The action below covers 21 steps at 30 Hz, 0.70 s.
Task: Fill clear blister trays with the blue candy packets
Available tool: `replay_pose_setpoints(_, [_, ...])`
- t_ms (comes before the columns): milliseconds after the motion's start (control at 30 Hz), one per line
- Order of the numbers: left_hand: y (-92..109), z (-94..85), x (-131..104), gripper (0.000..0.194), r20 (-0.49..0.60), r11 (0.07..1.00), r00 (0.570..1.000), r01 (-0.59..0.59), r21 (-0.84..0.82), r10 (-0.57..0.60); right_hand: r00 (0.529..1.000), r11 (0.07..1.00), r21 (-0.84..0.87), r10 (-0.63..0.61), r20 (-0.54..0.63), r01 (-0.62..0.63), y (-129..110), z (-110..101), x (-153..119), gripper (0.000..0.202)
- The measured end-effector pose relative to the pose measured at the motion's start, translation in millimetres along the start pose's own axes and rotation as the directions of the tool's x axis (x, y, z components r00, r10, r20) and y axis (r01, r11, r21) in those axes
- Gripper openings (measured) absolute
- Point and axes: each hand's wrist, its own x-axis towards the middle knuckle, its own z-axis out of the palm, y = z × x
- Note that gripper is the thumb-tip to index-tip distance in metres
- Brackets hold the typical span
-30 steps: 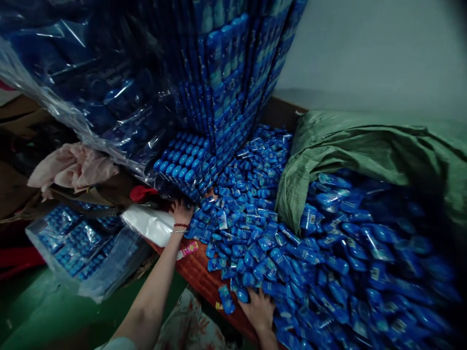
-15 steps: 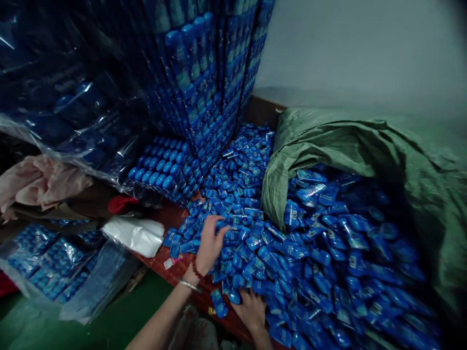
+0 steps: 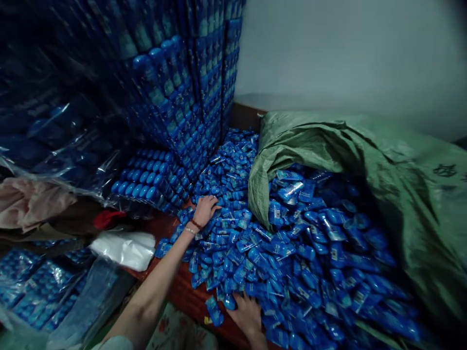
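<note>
Blue packs (image 3: 239,260) lie loose since the green sack (image 3: 310,130) gapes; left hand (image 3: 205,210) and right hand (image 3: 247,315) rest over them, fingers spread, apparently holding none.

- Small rounded blue plastic packets (image 3: 251,253), glossy, some with white barcode patches: loose heap, jumbled at all angles, centre to lower right of the frame, narrowing toward upper centre.
- Single blue packet of the same kind (image 3: 214,311): lying aslant at the heap's near edge, lower centre.
- Outlying blue packet (image 3: 163,249): heap's left margin, left of centre.
</note>
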Motion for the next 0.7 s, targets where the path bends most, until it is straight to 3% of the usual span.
replay_pose_setpoints(67, [5.4,-9.8,-24.2,0.017,-0.159,0.991,0.982,-0.112,-0.066,0.1,1.0,1.0,0.005,-0.002,-0.015,0.002,0.7,1.7,0.1,0.025])
replay_pose_setpoints(167, [15.2,-26.8,-71.2,0.016,-0.484,0.933,0.866,-0.269,-0.239,0.126,1.0,1.0,0.015,-0.006,-0.009,0.006,1.2,1.0,1.0,0.027])
replay_pose_setpoints(233, [23.8,-37.3,-99.4,0.012,-0.6,0.892,0.8,-0.269,-0.362,-0.002,1.0,1.0,0.021,-0.004,-0.003,0.004,1.2,-0.9,1.5,0.028])
replay_pose_setpoints(367, [39.5,-57.5,-132.1,0.01,-0.632,0.763,0.708,-0.208,-0.612,-0.314,1.0,1.0,0.012,-0.002,-0.016,0.003,-0.5,-3.5,1.6,0.031])
replay_pose_setpoints(433, [44.4,-68.7,-142.4,0.012,-0.648,0.722,0.65,-0.214,-0.658,-0.397,1.0,1.0,0.0,0.009,-0.004,-0.009,-2.4,-6.0,1.4,0.033])
replay_pose_setpoints(500, [47.6,-78.2,-155.4,0.014,-0.645,0.721,0.656,-0.217,-0.658,-0.391,1.0,1.0,-0.008,0.016,0.002,-0.016,-5.4,-11.6,0.9,0.035])
replay_pose_setpoints(600, [46.5,-84.4,-184.8,0.017,-0.579,0.708,0.734,-0.193,-0.679,-0.355,0.999,1.0,-0.011,0.023,0.025,-0.022,-11.4,-25.2,-1.5,0.039])
replay_pose_setpoints(700, [37.1,-79.1,-221.3,0.024,-0.449,0.612,0.756,-0.082,-0.787,-0.476,0.998,1.0,0.002,0.002,0.067,-0.002,-17.7,-39.3,-7.1,0.048])
